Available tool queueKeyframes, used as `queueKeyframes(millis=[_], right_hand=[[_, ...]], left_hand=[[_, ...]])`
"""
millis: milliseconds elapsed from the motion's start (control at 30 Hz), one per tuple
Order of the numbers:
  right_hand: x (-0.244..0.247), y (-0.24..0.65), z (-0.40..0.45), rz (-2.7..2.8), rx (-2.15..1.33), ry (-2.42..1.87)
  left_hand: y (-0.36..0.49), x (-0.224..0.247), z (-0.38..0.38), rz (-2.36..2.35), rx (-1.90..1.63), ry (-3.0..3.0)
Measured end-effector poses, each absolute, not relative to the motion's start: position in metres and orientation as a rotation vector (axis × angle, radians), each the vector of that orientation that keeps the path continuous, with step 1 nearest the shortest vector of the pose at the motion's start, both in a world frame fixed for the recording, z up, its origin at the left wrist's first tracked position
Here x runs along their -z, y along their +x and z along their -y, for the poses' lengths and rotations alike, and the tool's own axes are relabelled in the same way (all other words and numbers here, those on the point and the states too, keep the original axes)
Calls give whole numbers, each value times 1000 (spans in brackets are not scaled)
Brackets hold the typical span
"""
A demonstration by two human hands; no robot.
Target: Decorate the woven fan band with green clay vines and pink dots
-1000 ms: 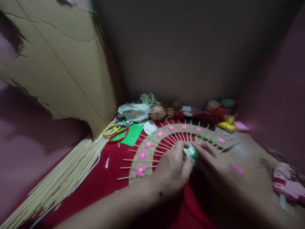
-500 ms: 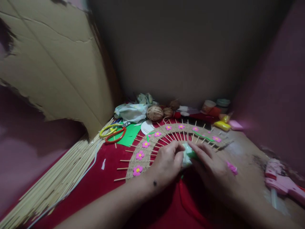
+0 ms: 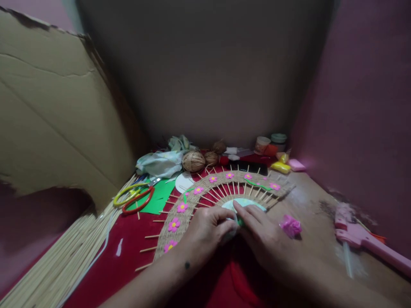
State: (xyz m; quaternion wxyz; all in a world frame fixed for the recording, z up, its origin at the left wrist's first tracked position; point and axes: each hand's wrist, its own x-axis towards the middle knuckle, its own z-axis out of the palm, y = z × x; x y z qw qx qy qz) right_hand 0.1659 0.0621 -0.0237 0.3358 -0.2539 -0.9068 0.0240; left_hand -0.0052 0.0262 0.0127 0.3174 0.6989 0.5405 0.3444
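My left hand point(image 3: 210, 226) has its fingers closed on a small pale, thin wrapper point(image 3: 229, 233), held low in front of me. Facing it, my right hand point(image 3: 265, 235) is closed on the same bundle, where a bit of soft green material point(image 3: 240, 221) shows between the fingers; most of it is hidden. Just beyond lies a half-round panel of woven twine point(image 3: 195, 188) with thin sticks radiating through it. Pink flowers point(image 3: 182, 207) with yellow centres and a green vine point(image 3: 257, 185) decorate its band. At the panel's centre is a pale blue half-disc point(image 3: 244, 204), partly covered by my hands.
Scissors point(image 3: 138, 201) rest on green sheets point(image 3: 163, 192) at left, beside a bundle of thin sticks point(image 3: 64, 256). Twine balls point(image 3: 193, 161) and small tubs point(image 3: 262, 144) stand behind. To the right are a crumpled pink packet point(image 3: 291, 226) and a pink glue gun point(image 3: 356, 233).
The view has shifted right, so things appear further left. My hands have come slightly lower and nearer, uncovering the pale blue half-disc and the pink packet. Both still grip the wrapper bundle.
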Motion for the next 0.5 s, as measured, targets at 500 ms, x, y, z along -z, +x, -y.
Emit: queueKeyframes(millis=[500], right_hand=[[11,173,-63,2266,-488,-638]], left_hand=[[-5,-13,-21,-1423,-889,2169]])
